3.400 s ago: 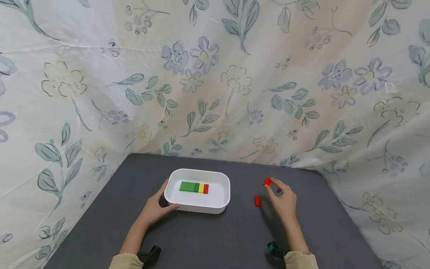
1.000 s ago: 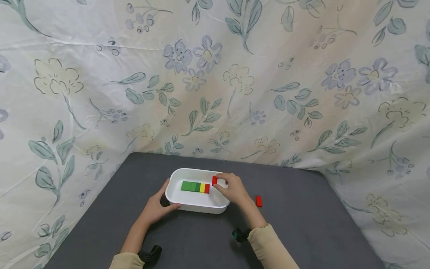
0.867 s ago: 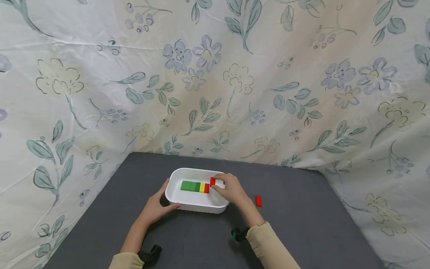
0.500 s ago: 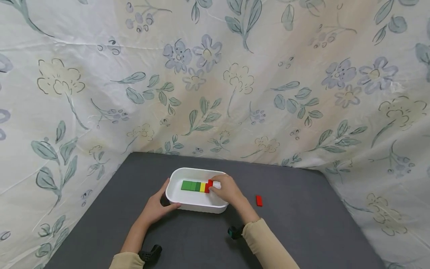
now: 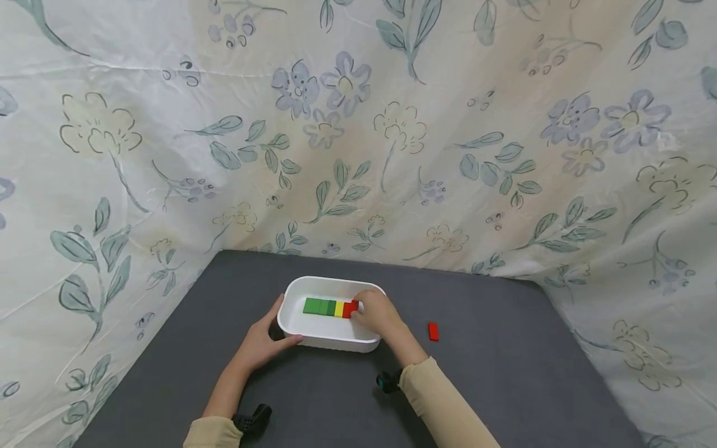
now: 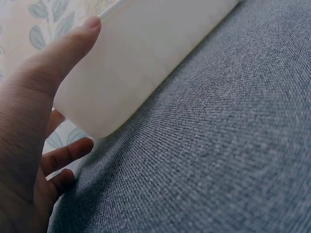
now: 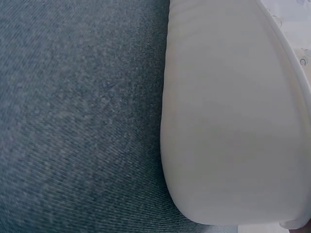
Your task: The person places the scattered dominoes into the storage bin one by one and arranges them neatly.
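A white plastic box (image 5: 330, 342) stands on the table with a row of flat blocks inside: green (image 5: 315, 305), darker green, yellow (image 5: 339, 309) and red (image 5: 346, 310). My left hand (image 5: 260, 345) holds the box by its left end, thumb at the front rim and fingers round the far side. In the left wrist view the thumb of that hand (image 6: 29, 111) lies against the box wall (image 6: 131, 63). Reaching over the right rim, my right hand (image 5: 378, 311) pinches a red block (image 5: 355, 305) at the row's right end, partly covered by the fingers.
Another red block (image 5: 434, 331) lies on the dark grey tabletop (image 5: 504, 361), right of the box. Floral cloth (image 5: 392, 162) hangs behind and at both sides. The right wrist view is mostly filled by the box's outer wall (image 7: 233, 111).
My right hand has carried the red block from the table on the right into the box, then leftward and down against the row's red end. The left hand keeps its hold.
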A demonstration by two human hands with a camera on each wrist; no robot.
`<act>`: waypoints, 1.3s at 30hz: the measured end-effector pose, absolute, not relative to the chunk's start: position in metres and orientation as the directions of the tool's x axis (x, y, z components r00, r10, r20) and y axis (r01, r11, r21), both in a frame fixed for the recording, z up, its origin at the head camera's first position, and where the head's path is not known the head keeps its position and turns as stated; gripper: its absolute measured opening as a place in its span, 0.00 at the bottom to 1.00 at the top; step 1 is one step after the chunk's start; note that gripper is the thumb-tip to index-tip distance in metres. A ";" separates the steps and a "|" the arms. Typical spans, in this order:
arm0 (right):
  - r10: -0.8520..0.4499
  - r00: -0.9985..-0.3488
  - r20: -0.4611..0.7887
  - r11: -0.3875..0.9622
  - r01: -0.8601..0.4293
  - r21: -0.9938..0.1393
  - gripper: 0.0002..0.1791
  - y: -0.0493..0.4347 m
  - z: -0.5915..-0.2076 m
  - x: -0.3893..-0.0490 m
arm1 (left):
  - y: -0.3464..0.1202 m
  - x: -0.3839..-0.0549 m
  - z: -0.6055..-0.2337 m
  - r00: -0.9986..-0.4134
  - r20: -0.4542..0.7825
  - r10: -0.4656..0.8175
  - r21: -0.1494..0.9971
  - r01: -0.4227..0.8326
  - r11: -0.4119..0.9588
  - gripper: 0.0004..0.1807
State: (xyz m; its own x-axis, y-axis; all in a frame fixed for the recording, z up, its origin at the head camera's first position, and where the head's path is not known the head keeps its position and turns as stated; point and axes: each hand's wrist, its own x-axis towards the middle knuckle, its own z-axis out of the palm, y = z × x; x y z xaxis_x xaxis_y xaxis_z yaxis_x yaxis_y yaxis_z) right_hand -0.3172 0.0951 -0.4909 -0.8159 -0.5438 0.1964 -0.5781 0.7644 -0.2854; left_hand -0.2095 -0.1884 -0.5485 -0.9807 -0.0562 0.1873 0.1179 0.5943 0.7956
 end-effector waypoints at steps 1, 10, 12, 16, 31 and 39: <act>-0.541 -0.820 0.188 0.772 -0.573 -0.275 0.11 0.095 -0.491 -0.317 | -0.188 -0.210 -0.548 -0.981 0.187 -0.056 0.797 0.118 0.593 0.67; -0.520 -0.840 0.156 0.813 -0.542 -0.211 0.10 0.092 -0.488 -0.314 | -0.188 -0.210 -0.547 -0.983 0.176 -0.055 0.800 0.110 0.590 0.67; -0.514 -0.845 0.147 0.821 -0.534 -0.204 0.10 0.092 -0.488 -0.313 | -0.188 -0.210 -0.547 -0.984 0.172 -0.057 0.800 0.105 0.591 0.67; -0.506 -0.851 0.140 0.834 -0.524 -0.171 0.10 0.090 -0.490 -0.313 | -0.187 -0.209 -0.546 -0.984 0.167 -0.059 0.802 0.100 0.589 0.68; -0.488 -0.865 0.115 0.861 -0.499 -0.103 0.13 0.086 -0.496 -0.312 | -0.186 -0.206 -0.546 -0.983 0.173 -0.058 0.797 0.105 0.595 0.67; -0.498 -0.857 0.136 0.853 -0.512 -0.105 0.12 0.087 -0.496 -0.311 | -0.186 -0.205 -0.546 -0.985 0.165 -0.059 0.798 0.098 0.594 0.67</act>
